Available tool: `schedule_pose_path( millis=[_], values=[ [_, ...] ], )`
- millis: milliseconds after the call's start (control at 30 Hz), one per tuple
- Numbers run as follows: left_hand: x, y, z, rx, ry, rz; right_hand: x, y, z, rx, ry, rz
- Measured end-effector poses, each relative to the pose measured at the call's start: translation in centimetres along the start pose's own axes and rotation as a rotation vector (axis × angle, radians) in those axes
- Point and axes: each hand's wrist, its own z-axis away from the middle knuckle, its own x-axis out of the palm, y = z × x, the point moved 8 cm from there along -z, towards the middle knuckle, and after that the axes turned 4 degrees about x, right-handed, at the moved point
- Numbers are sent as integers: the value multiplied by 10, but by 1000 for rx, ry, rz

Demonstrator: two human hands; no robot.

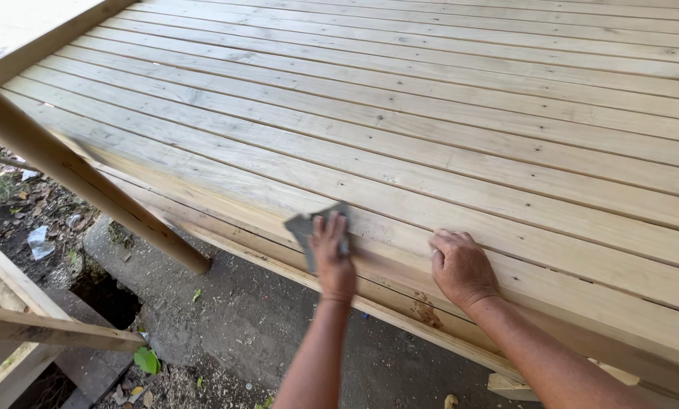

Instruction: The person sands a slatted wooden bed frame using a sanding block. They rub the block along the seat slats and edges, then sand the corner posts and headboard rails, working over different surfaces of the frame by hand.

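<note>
Grey sandpaper (309, 227) lies pressed under left hand (332, 254) on deck edge (400, 284).

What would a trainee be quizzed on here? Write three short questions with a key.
1. True or false: the left hand presses a grey sheet of sandpaper against the deck edge.
2. What does the right hand hold? A) hammer B) nothing, it rests flat on the boards C) brush
3. What leans against the deck on the left side?
Key: 1 true; 2 B; 3 a slanted wooden post.
</note>
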Motion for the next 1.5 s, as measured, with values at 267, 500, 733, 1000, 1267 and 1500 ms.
schedule_pose_path(
  millis=[267,500,733,1000,1267,1500],
  values=[
    [14,41,-1,156,-173,-293,19,9,-16,124,24,140],
    [-5,-6,-42,349,-478,-284,24,5,-22,129,62,127],
    [-17,13,-64,143,-393,-286,24,11,-20,151,70,92],
    [48,49,-20,213,-745,-355,24,12,-19,154,34,56],
    [15,4,-49,11,-590,-476,39,13,-26,146,-11,13],
    [34,29,-15,355,-556,-220,49,9,-42,83,11,24]
  ],
)
